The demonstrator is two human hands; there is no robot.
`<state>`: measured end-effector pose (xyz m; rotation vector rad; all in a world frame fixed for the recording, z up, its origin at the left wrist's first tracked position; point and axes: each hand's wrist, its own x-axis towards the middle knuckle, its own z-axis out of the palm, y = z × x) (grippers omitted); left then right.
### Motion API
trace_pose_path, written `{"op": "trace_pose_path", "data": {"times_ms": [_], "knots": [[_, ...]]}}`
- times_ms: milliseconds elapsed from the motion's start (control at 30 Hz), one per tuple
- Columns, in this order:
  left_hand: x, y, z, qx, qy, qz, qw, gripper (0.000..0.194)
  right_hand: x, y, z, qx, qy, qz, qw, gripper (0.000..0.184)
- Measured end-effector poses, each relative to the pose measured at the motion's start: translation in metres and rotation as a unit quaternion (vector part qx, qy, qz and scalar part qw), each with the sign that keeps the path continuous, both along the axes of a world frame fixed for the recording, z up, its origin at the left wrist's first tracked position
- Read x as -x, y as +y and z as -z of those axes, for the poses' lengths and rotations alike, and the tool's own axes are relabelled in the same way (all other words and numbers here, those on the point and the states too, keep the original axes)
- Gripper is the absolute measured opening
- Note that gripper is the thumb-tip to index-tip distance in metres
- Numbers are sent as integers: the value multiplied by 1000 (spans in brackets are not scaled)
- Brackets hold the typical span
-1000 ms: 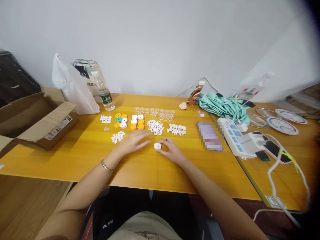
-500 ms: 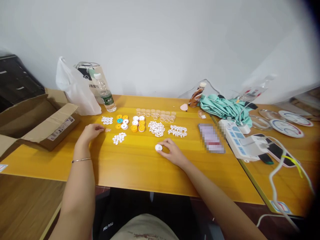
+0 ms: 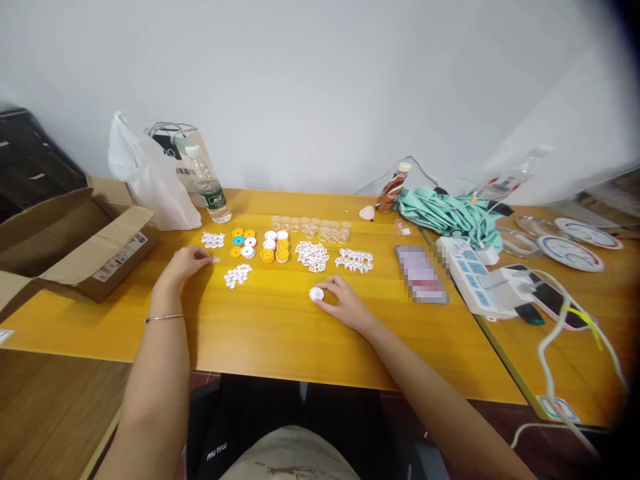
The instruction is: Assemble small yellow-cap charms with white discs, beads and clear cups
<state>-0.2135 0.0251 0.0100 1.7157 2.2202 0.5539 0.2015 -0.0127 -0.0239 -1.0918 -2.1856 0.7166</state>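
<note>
My right hand (image 3: 343, 301) grips the edge of a white round plastic part (image 3: 317, 294) between thumb and fingers, low at the table. My left hand (image 3: 186, 265) has its fingertips together beside a few small clear pieces (image 3: 217, 259); what they pinch, if anything, is too small to see. Close by are small white caps (image 3: 237, 275) and a second group of white discs (image 3: 213, 240). Yellow, white and teal round cases (image 3: 249, 252) stand behind, with more white and yellow cases (image 3: 269, 245) to their right. Farther right are white openwork pieces (image 3: 313, 257), white toothed parts (image 3: 355, 261) and clear rings (image 3: 334, 235).
An open cardboard box (image 3: 117, 260), a white plastic bag (image 3: 155, 190) and a water bottle (image 3: 215, 200) stand at the left. On the right are a phone (image 3: 421, 275), a power strip (image 3: 473, 280) with cables, a brown drink bottle (image 3: 393, 190) and teal fabric (image 3: 450, 217).
The view has shifted very slightly. My left fingertips have moved a little to the right by the clear pieces; my right hand keeps the round part in the same place.
</note>
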Motion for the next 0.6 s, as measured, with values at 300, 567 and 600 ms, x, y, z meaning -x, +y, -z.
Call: {"op": "trace_pose_path", "data": {"times_ms": [300, 567, 600], "knots": [[-1, -7, -10, -42, 14, -34, 998, 23, 1, 0, -1, -5, -8, -5, 1000, 25], [-118, -18, -16, -208, -190, 195, 939, 18, 8, 2, 2, -27, -14, 0, 1000, 30], [-137, -20, -13, -184, -180, 262, 930, 16, 8, 2, 2, -27, -12, 0, 1000, 33]]}}
